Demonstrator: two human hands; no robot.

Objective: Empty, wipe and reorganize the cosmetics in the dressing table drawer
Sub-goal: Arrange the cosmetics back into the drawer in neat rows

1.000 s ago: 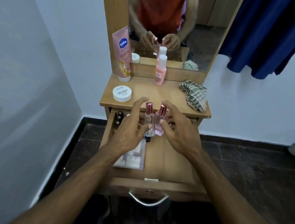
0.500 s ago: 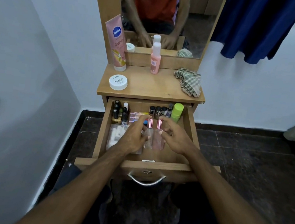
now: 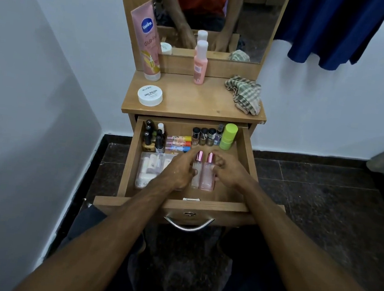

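The wooden drawer stands pulled out. Two clear perfume bottles with pink caps stand side by side in its middle. My left hand grips the left bottle and my right hand grips the right one, both bottles low in the drawer. Behind them stand dark nail polish bottles, small coloured tubes, a row of little bottles and a green container. A clear plastic box lies at the left, partly hidden by my left hand.
On the tabletop are a pink Vaseline tube, a white nail polish remover jar, a peach bottle and a checked cloth. A mirror rises behind. A blue curtain hangs at the right.
Both hands have carried the two pink-capped bottles down from above the tabletop edge into the drawer. The view has pulled back, revealing the drawer's rear contents.
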